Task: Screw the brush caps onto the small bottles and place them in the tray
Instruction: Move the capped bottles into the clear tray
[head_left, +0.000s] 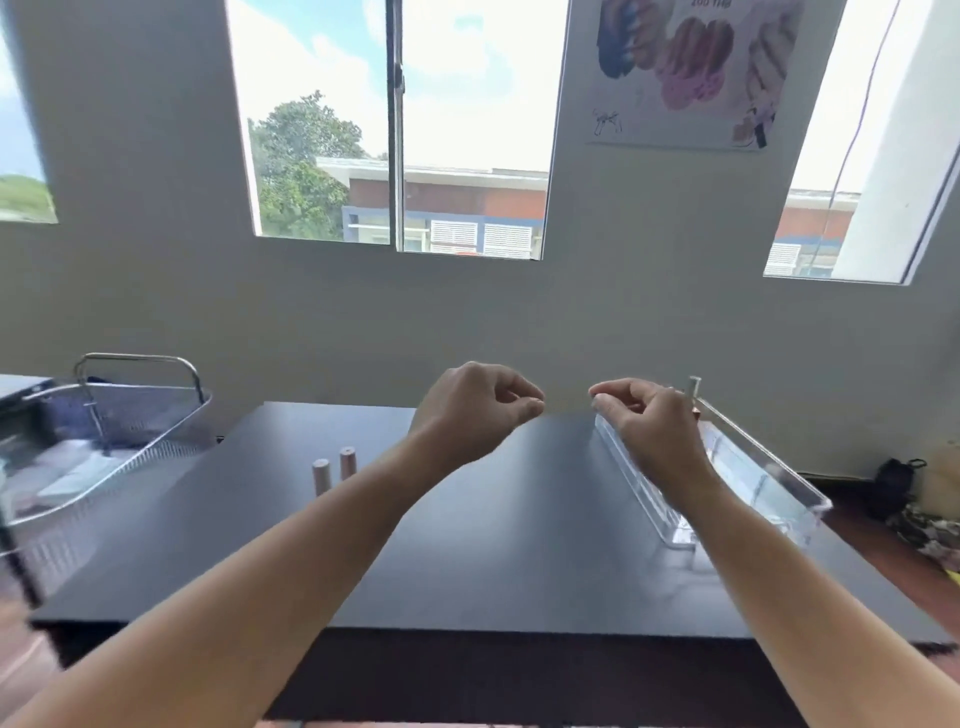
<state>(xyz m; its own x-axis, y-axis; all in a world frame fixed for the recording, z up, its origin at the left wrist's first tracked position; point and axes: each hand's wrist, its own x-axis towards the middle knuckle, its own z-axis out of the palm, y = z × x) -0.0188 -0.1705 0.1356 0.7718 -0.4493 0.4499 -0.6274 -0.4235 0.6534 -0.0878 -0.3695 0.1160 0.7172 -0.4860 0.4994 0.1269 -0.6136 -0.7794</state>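
- Two small cylinders (334, 469), smooth, round and of a matt pinkish-copper tone, are seen standing upright side by side on the left half of the table, one slightly nearer than the other; whether they are caps alone or capped bottles cannot be told.
- A long, narrow tray (769, 480) of clear, glossy plastic with straight walls is set along the right side of the table, running from near to far.
- A pale, slender upright piece (694, 388) is seen at the tray's far end; its nature cannot be made out.
- The left hand (475, 410) is held raised over the far middle of the table, its fingers curled against the thumb, with nothing seen in them.
- The right hand (649, 423) is held raised just in front of the tray's far end, fingers likewise curled in towards the thumb, and no object is visible in its grasp.
- The two hands are kept apart, knuckles upward, with bare forearms reaching in from the near edge.
- The table (467, 545) is a flat, dark, matt slab with a square edge.
- A metal mesh basket (145, 415) with a tubular handle stands at the far left.
- A glossy poster (685, 78) hangs on the plain wall beside a sliding window (400, 130).
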